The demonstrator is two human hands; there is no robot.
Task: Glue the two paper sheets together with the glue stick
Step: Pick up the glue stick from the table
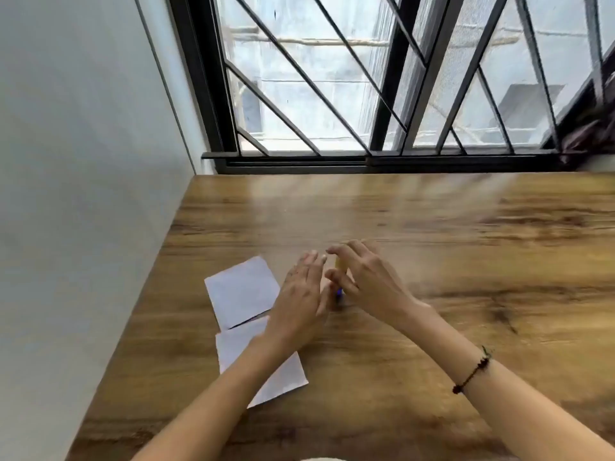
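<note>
Two white paper sheets lie on the wooden table [432, 294], left of centre. The far sheet [241, 291] is flat and fully in sight; the near sheet [233, 347] overlaps its lower edge and is partly hidden under my left forearm. A glue stick [340, 266], yellow with a blue end, stands between my hands, mostly hidden. My right hand [362, 281] curls around it, thumb and fingers on its sides. My left hand [301, 294] hovers beside it with fingers straight and apart, its thumb close to the stick's blue end.
A white wall runs along the table's left edge. A window with black diagonal bars [366, 94] stands behind the far edge. A dark cloth [589, 134] hangs at the right. A dark beaded bracelet [472, 372] is on my right wrist.
</note>
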